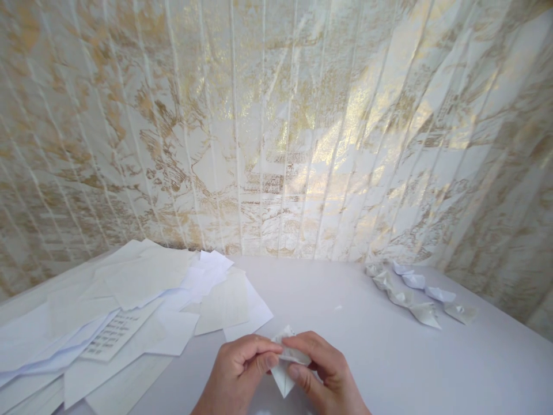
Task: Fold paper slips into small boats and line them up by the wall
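Your left hand is nearly closed, thumb and fingers pinching the left side of a small, pointed piece of folded whitish paper. Your right hand curls in from the opposite side, its thumb and forefinger gripping the same piece, so the paper sits directly between your two hands, one corner pointing back toward you. Under them spreads a smooth, pale white table. To the left of your left hand, and reaching beyond it, lies a loose, overlapping heap of white and off-white paper sheets; one printed sheet shows dark lines of text. Ahead of your right hand is a tiny white scrap. Farther out, ahead and to its right, small folded white and greyish paper shapes stand in two slanting rows. Beyond everything hangs a pleated white curtain with a shiny gold pattern.
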The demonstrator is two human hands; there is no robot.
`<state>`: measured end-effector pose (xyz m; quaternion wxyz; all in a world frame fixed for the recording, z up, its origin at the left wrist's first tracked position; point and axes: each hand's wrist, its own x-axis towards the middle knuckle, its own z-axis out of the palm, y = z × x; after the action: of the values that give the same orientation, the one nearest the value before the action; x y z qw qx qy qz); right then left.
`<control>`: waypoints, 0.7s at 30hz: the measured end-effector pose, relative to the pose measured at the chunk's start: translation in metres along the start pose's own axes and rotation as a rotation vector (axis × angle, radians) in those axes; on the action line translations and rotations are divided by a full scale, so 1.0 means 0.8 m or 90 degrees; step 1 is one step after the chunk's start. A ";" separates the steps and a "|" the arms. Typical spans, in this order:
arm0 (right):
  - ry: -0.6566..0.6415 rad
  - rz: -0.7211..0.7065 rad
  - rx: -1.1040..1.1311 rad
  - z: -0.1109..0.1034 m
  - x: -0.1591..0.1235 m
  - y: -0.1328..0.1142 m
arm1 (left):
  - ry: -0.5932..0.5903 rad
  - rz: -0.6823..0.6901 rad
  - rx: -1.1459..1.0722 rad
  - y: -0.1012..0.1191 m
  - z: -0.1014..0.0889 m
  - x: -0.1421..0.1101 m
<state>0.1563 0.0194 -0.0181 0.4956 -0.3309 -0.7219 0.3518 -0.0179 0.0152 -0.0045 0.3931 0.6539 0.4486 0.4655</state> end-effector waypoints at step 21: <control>0.201 0.180 0.196 0.014 -0.001 0.002 | 0.068 -0.135 -0.221 0.006 0.010 0.001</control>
<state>0.1459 0.0174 -0.0233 0.5924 -0.4001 -0.5199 0.4676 -0.0090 0.0134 -0.0016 0.5224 0.4998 0.4481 0.5259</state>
